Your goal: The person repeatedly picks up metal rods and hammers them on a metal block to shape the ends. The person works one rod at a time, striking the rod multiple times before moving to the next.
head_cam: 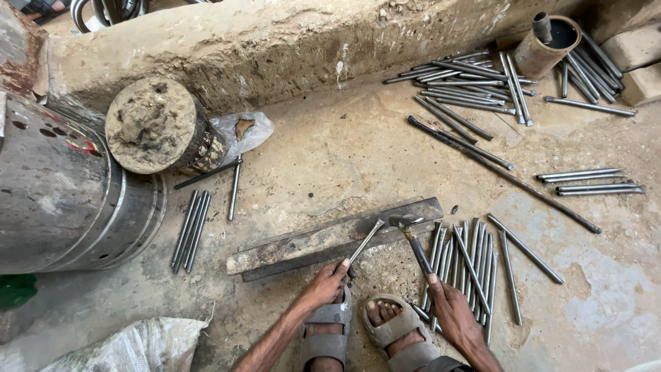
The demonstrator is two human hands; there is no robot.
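My left hand [325, 284] grips a short metal rod [365, 241] by its near end, with the far tip resting on a long flat steel bar [317, 240] that lies on the ground. In my right hand [451, 308] is a hammer [411, 238] held by the handle; its head sits on the bar just right of the rod's tip. My sandalled feet [365, 331] are planted between the two hands.
Several cut rods lie right of the hammer [475, 265], more at the back right [468, 86] beside a rusty pipe [544, 45], and a few at the left [191, 231]. A big metal drum [62, 193], a round block [155, 124], a sack [131, 348] and a concrete ledge [289, 41] border the spot.
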